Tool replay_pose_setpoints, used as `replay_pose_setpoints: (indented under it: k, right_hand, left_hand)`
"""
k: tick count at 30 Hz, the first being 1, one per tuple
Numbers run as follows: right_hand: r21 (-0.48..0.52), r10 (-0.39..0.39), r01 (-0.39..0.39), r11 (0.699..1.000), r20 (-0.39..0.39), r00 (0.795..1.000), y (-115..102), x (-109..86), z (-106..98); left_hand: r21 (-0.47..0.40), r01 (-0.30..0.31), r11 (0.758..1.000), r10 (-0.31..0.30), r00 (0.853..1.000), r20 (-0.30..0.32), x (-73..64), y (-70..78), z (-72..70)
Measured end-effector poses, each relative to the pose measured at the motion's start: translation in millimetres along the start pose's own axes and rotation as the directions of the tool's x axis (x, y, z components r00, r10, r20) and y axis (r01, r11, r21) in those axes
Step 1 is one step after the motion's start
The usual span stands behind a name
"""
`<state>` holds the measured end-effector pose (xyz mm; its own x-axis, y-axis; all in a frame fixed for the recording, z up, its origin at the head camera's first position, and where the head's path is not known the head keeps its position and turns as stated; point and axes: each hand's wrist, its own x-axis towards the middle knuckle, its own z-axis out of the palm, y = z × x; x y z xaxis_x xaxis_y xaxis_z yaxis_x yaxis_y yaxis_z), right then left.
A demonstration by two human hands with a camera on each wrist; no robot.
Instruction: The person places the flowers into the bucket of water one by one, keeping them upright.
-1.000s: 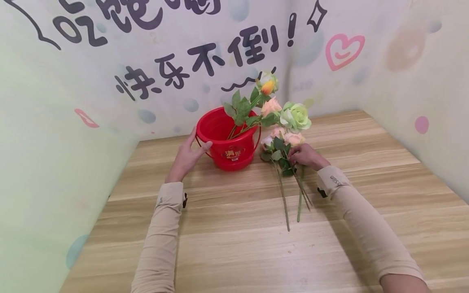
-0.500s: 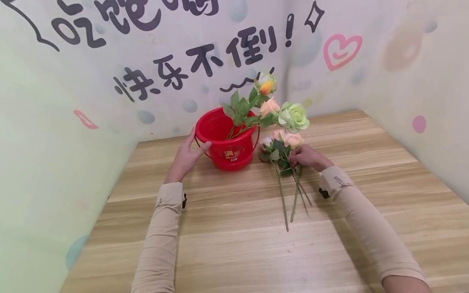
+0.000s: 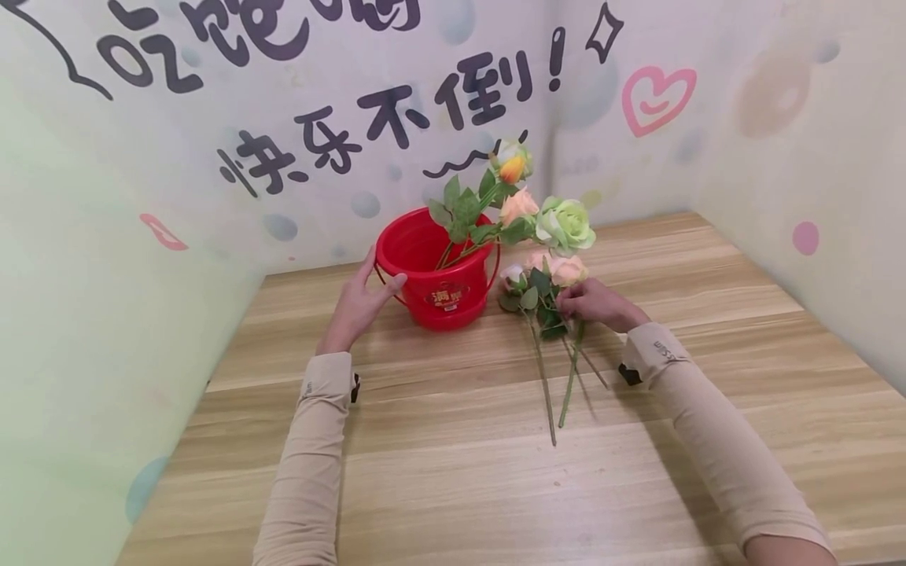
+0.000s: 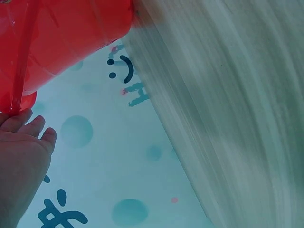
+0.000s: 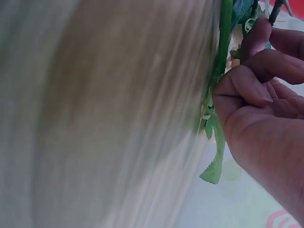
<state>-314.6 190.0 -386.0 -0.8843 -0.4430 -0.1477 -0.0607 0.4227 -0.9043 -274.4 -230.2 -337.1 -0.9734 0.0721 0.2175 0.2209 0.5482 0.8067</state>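
Observation:
My left hand [image 3: 352, 310] holds the left side of a red bucket [image 3: 456, 303], with the thumb on the front and the fingers farther back. In the left wrist view, fingertips meet the bucket's rim [image 4: 29, 102]. Artificial roses lean out of the bucket to the right, with an orange-yellow bloom [image 3: 513, 169], a peach rose [image 3: 519, 206] and a large green rose [image 3: 565, 226]. Beside the bucket lie more roses, including a pink rose [image 3: 569, 271] and a white bud [image 3: 513, 273]. My right hand [image 3: 598, 305] pinches a thin rose stem [image 5: 275, 13] there; its bloom is indistinct among the others.
Loose stems [image 3: 545, 385] point toward me on the wood-grain table [image 3: 453, 487]. The patterned wall [image 3: 311, 228] rises close behind the bucket, with another wall [image 3: 835, 173] on the right. The bucket's handle [image 3: 495, 271] hangs down its side.
My right hand's stem has shifted slightly, its lower end swinging right, while a green stem beside it has swung left. The left hand and bucket hold their place; the view turned slightly.

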Motion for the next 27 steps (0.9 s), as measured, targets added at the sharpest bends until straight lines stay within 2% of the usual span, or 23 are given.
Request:
replay_pose_setpoints:
  k: [6, 11, 14, 20, 27]
  right_hand:
    - [0.021, -0.011, 0.011, 1.0, -0.023, 1.0, -2, -6.0, 1]
    - [0.045, -0.021, 0.024, 0.999, -0.07, 0.997, 0, -10.3, 1]
    - [0.029, -0.054, 0.058, 0.998, -0.108, 0.993, 1, -13.3, -1]
    - [0.014, -0.105, 0.11, 0.994, -0.194, 0.975, 0, -20.8, -5]
    - [0.152, -0.127, 0.181, 0.972, -0.312, 0.942, -8, -31.3, -7]
  left_hand:
    - [-0.003, 0.003, 1.0, -0.003, 1.0, 0.002, -0.6, 0.2, 0.6]
    - [-0.006, -0.004, 1.0, 0.004, 1.0, 0.004, -0.4, 0.1, 0.6]
    - [-0.005, -0.005, 1.0, 0.005, 1.0, 0.003, -0.4, 0.7, 0.1]
    - [0.002, 0.0, 1.0, 0.0, 1.0, 0.003, -0.5, 0.8, -1.2]
    - [0.001, -0.007, 1.0, 0.007, 1.0, 0.003, 0.3, -0.5, -0.4]
